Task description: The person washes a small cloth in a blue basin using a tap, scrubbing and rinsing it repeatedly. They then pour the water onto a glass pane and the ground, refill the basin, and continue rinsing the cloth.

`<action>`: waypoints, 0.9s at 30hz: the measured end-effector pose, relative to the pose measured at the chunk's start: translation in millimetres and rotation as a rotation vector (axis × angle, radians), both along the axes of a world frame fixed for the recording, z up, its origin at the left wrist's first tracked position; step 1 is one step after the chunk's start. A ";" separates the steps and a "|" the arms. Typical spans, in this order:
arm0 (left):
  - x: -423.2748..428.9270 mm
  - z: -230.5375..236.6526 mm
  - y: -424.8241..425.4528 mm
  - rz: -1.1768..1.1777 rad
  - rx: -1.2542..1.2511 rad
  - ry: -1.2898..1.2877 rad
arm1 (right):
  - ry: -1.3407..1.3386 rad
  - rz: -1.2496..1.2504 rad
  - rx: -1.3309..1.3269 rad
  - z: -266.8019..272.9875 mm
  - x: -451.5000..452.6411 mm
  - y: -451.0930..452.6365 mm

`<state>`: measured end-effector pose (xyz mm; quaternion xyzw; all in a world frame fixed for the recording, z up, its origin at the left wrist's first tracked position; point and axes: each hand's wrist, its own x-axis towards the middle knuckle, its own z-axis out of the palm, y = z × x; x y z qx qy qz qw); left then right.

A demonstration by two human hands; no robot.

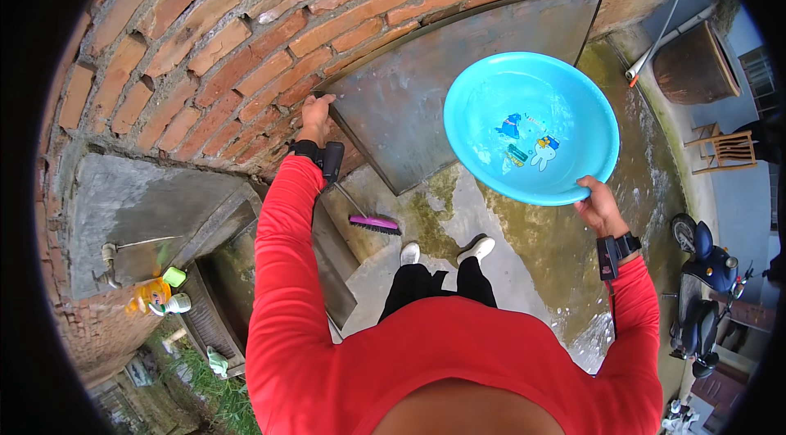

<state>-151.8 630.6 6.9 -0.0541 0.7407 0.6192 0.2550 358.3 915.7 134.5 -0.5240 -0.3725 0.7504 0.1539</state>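
My right hand (597, 209) grips the near rim of a light blue plastic basin (485, 155), thumb over the edge. The basin is held up to the front right, with cartoon prints on its bottom. Bright ripples inside look like clear water. At the front left, my left hand (316, 113) holds the upper corner of a large grey flat panel (393, 121) with a dark edge. That panel leans against a brick wall (270, 42), and the basin hides part of it. Below my left forearm, a purple broom head (374, 223) rests on the concrete.
Left of me is a concrete sink (206, 306) with a tap (108, 266) and bottles (153, 295). Wet, mossy ground (522, 232) lies ahead and right. Along the right side are a scooter (700, 293), a wooden chair (727, 149), a large pot (691, 69) and a mop (660, 35).
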 end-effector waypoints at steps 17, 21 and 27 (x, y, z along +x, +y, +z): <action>140.6 78.4 148.6 -0.721 -1.166 0.768 | -0.249 0.425 0.146 21.2 91.7 178.7; 177.1 81.3 202.0 -0.812 -0.955 0.861 | -0.267 0.679 0.179 42.0 52.9 200.9; 171.7 80.9 198.0 -0.942 -0.769 0.872 | -0.067 0.440 -0.084 40.5 39.7 217.3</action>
